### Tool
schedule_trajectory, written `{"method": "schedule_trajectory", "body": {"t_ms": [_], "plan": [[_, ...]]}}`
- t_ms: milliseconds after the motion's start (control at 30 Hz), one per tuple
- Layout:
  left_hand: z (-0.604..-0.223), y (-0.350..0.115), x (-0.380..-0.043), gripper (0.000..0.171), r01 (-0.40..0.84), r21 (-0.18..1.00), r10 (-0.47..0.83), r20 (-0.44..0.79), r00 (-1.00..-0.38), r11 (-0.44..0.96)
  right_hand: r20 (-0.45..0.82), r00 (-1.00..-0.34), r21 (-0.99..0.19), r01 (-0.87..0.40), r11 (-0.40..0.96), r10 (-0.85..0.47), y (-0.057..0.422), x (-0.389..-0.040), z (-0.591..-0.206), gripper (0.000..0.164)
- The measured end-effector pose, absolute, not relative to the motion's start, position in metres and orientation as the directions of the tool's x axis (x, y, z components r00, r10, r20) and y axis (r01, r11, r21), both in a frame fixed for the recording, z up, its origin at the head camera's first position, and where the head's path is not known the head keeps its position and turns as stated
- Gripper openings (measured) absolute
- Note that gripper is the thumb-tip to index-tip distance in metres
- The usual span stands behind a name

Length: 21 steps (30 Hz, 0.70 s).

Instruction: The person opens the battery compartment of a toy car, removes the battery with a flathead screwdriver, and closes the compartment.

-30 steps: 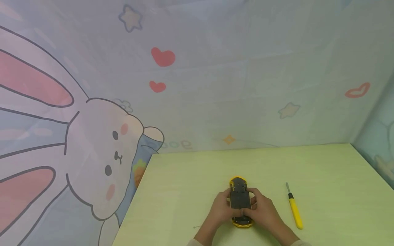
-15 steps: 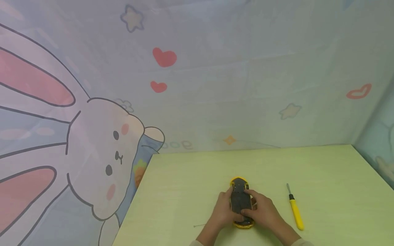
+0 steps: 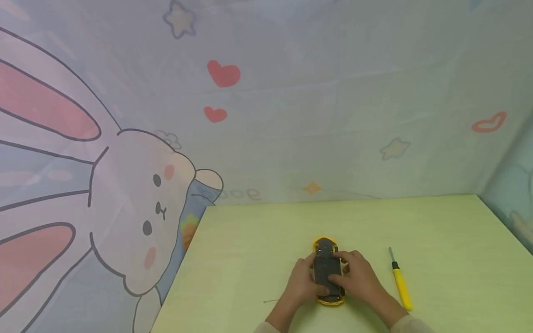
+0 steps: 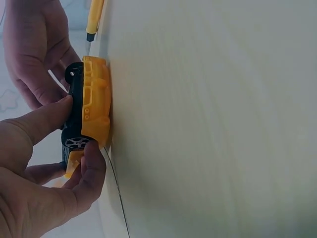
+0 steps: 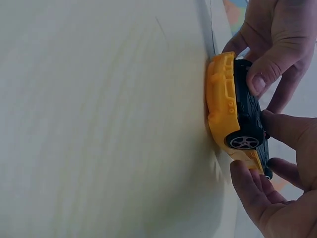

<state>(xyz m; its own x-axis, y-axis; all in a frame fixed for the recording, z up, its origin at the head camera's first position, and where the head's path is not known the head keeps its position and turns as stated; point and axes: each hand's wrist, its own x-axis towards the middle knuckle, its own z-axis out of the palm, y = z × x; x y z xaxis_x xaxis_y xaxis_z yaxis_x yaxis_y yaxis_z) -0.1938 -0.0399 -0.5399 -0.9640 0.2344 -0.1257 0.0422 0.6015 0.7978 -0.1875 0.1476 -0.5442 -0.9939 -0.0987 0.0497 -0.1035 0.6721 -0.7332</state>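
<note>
A toy car (image 3: 327,268) lies upside down on the table, its black underside up and its yellow body below. My left hand (image 3: 302,284) grips its left side, thumb over the near part of the underside and fingers along the edge. From the right, my right hand (image 3: 359,276) holds the other side, its thumb laid on the underside, a little farther forward than the left thumb. In the left wrist view, my left fingers curl round a wheel of the toy car (image 4: 98,101). The right wrist view shows the right fingertips at the side of the toy car (image 5: 222,94).
A screwdriver (image 3: 400,283) with a yellow handle lies to the right of my right hand, its tip pointing away. One thin metal rod (image 3: 270,301) sticks out beside my left forearm. A printed cloth backdrop (image 3: 291,138) stands behind the pale table (image 3: 250,249).
My right thumb has shifted forward along the underside, away from the left thumb, which it was close to. Both hands keep hold of the toy car; the screwdriver stays put.
</note>
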Motion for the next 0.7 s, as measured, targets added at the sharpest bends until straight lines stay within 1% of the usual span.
{"method": "schedule_trajectory", "body": {"t_ms": [233, 433, 700], "plan": [[-0.543, -0.039, -0.196, 0.101, 0.034, 0.798, 0.237, -0.138, -0.962, 0.601, 0.012, -0.989, -0.721, -0.112, 0.684, -0.149, 0.149, -0.195, -0.541, 0.065], [-0.544, -0.038, -0.197, 0.101, 0.034, 0.797, 0.232, -0.135, -0.963, 0.603, -0.022, -0.988, -0.729, -0.09, 0.678, -0.154, 0.149, -0.198, -0.54, 0.062], [-0.544, -0.039, -0.197, 0.102, 0.043, 0.778, 0.23, -0.132, -0.964, 0.627, -0.004, -0.989, -0.749, -0.096, 0.655, -0.15, 0.147, -0.2, -0.542, 0.061]]}}
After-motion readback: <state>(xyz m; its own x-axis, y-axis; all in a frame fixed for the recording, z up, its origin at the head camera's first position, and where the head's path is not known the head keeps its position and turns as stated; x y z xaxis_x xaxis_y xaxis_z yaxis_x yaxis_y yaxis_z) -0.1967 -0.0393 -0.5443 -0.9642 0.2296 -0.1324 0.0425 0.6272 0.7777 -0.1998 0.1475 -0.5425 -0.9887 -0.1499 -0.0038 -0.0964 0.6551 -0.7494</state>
